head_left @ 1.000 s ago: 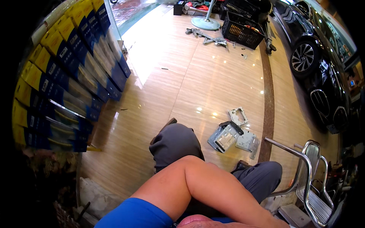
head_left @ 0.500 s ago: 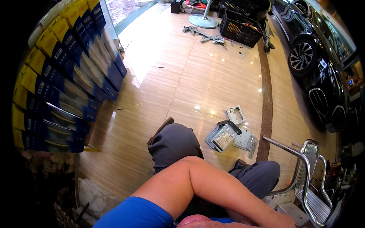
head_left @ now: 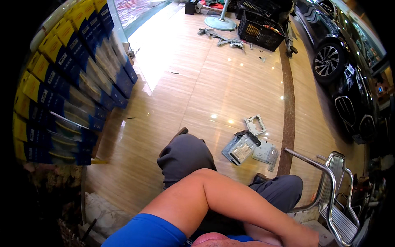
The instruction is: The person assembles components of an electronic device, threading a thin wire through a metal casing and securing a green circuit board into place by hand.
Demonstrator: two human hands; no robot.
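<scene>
My left arm, in a blue sleeve, is bent across my body toward the lower right. Only the back part of my left hand [head_left: 307, 236] shows at the lower edge, near the metal bench; its fingers are hidden. A bit of my other forearm appears beneath it, but my right hand is out of view. On the floor beyond my knees lies a taken-apart electronic unit: a grey metal housing [head_left: 240, 149] with a dark front, a white rectangular frame [head_left: 256, 124] and a flat metal plate [head_left: 263, 150]. Neither arm touches these parts.
A chrome bench [head_left: 338, 201] stands at the right, below a black car [head_left: 349, 88]. Blue and yellow packages [head_left: 68, 94] hang in rows on the left. Metal brackets [head_left: 222, 39], a black crate [head_left: 260, 33] and a round stand base [head_left: 220, 23] are at the far end.
My left hand has shifted very slightly at the lower right, and my left knee has moved a little to the left. The parts on the floor stay put.
</scene>
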